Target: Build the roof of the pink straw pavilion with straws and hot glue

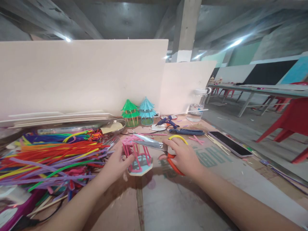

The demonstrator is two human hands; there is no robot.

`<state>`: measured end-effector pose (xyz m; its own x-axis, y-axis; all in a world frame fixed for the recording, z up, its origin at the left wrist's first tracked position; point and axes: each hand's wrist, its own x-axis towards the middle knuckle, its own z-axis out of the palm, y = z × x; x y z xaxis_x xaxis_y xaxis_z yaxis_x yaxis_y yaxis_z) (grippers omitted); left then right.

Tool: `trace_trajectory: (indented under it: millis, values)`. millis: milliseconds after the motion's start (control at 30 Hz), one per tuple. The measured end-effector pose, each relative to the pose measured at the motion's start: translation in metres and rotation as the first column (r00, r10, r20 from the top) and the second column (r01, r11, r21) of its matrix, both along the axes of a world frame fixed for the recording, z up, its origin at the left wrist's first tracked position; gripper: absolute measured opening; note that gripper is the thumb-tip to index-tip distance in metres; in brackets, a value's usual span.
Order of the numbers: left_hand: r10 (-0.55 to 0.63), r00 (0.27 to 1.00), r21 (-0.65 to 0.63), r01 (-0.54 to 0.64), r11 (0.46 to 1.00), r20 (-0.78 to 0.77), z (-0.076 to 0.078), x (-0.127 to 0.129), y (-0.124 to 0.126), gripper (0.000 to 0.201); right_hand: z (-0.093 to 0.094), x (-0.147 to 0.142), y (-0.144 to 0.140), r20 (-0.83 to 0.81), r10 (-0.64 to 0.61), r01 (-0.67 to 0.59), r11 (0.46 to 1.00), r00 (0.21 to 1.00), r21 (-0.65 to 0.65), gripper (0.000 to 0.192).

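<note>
My left hand (120, 163) is closed round the near left side of a small pavilion model (140, 163), which has pink pipe-cleaner posts and a light blue floor on an eight-sided base. The model is tilted a little above the table. In my right hand (184, 157) is a pair of scissors (157, 146) with orange and yellow handles. Its blades are spread apart and point left, across the model's pink top. Whether they touch the pink strips I cannot tell.
Coloured pipe cleaners (55, 154) pile up on the left. Behind stand a green model (130, 113), a blue model (147, 111), a glue gun (167, 122) and a metal bowl (117, 126). To the right lie pliers (186, 132), sticks (218, 143) and a phone (229, 143), near a water bottle (195, 107).
</note>
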<state>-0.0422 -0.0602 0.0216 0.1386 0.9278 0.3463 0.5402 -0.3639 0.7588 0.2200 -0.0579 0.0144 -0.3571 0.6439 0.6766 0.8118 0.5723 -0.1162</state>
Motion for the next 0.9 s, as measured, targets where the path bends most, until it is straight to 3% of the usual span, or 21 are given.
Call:
trace_trajectory:
  millis: [167, 500, 900]
  values:
    - [0.015, 0.999, -0.071, -0.012, 0.997, 0.037, -0.0017, 0.0002, 0.0003, 0.048, 0.0010, -0.0006, -0.0012, 0.006, -0.009, 0.009, 1.000, 1.000, -0.014, 0.032]
    - [0.038, 0.998, -0.081, -0.042, 0.996, -0.045, -0.0001, 0.0010, -0.0001, 0.045, 0.0023, 0.0003, -0.0008, 0.028, -0.024, 0.023, 1.000, 0.999, 0.018, 0.039]
    - [0.018, 1.000, -0.099, -0.017, 0.995, 0.015, -0.0017, 0.0011, 0.0029, 0.054, 0.0031, -0.0016, -0.0022, 0.043, -0.055, 0.059, 0.993, 0.998, -0.097, 0.034]
